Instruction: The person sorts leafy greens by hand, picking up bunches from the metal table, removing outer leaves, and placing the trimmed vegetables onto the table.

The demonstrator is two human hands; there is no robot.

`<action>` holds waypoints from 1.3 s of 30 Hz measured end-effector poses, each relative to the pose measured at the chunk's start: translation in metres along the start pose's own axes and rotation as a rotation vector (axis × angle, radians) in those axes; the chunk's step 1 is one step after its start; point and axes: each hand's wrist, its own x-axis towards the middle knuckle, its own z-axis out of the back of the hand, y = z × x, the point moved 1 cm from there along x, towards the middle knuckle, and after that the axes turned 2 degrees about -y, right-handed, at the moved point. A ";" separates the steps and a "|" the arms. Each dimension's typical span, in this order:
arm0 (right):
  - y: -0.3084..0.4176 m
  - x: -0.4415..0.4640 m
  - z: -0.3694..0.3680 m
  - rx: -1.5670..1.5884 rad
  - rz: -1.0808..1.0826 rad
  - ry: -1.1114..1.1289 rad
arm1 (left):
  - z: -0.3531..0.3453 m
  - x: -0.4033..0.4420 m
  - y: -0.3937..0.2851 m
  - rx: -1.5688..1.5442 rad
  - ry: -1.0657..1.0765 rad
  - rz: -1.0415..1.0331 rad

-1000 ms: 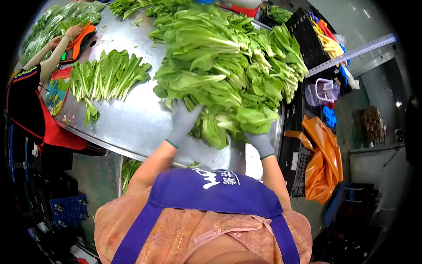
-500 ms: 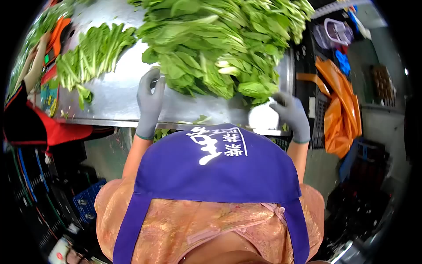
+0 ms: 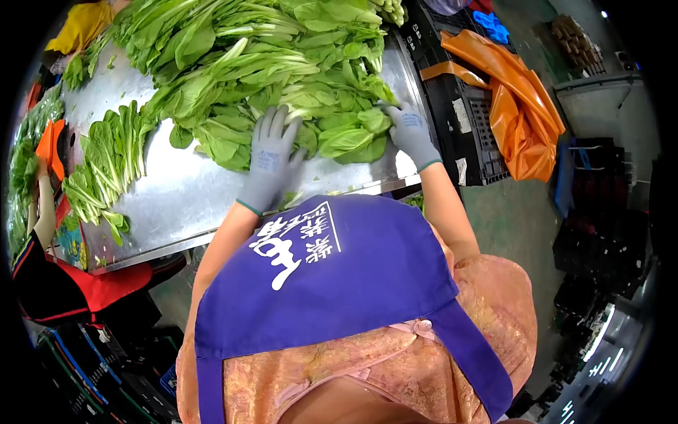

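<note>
A large heap of leafy green vegetables (image 3: 282,71) lies on the metal table (image 3: 176,191) in front of me. My left hand (image 3: 272,155), in a grey glove, rests at the heap's near edge with its fingers spread over the leaves. At the right side of the heap, my gloved right hand (image 3: 413,136) has its fingers stretched to the outer leaves, touching them; its fingertips are partly hard to make out. Between both hands sits a bunch of broad green leaves (image 3: 353,134). Neither hand visibly grips anything.
A smaller row of greens (image 3: 106,159) lies on the table's left side. Another person's arm (image 3: 44,205) shows at far left, beside an orange object (image 3: 49,148). Right of the table stand black crates (image 3: 459,106) with an orange plastic sheet (image 3: 519,106) over them.
My view has turned, shifting the table. My left hand has moved from beside the heap onto its near leaves, fingers spreading. The right hand has moved up to the heap's right edge.
</note>
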 end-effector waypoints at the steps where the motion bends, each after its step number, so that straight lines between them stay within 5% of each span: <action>1: -0.004 0.000 0.003 0.131 -0.003 0.015 | 0.004 -0.003 -0.002 0.014 0.015 -0.008; 6: -0.011 -0.007 0.082 0.928 -0.236 0.246 | 0.017 0.005 0.001 -0.229 -0.094 0.063; 9: -0.007 -0.001 0.109 1.540 -0.143 0.066 | 0.044 0.022 -0.014 -0.390 -0.253 0.143; 12: 0.022 0.010 0.113 1.806 -0.041 -0.009 | 0.055 0.041 -0.032 -0.786 -0.130 0.122; 16: 0.092 0.016 0.103 2.112 -0.083 0.098 | 0.071 0.075 -0.068 -0.900 -0.003 0.425; 21: 0.127 0.018 0.077 1.851 0.017 0.144 | 0.042 0.069 -0.061 -0.936 -0.213 0.356; 24: 0.114 0.022 0.080 1.454 0.096 0.236 | 0.044 0.059 -0.054 -0.442 -0.080 0.179; 25: 0.110 0.023 0.076 1.396 0.109 0.241 | 0.045 0.058 -0.058 -0.512 -0.135 0.270; 28: 0.106 0.024 0.079 1.646 -0.019 0.339 | 0.041 0.061 -0.061 -0.799 -0.006 0.628; 32: 0.107 0.028 0.074 1.876 -0.080 0.288 | 0.042 0.062 -0.070 -1.317 -0.197 0.746; 38: 0.097 0.037 0.082 2.118 -0.101 0.123 | 0.037 0.063 -0.084 -1.456 -0.172 0.365; 39: 0.093 0.040 0.083 2.055 -0.098 0.059 | 0.028 0.059 -0.079 -1.451 -0.018 0.452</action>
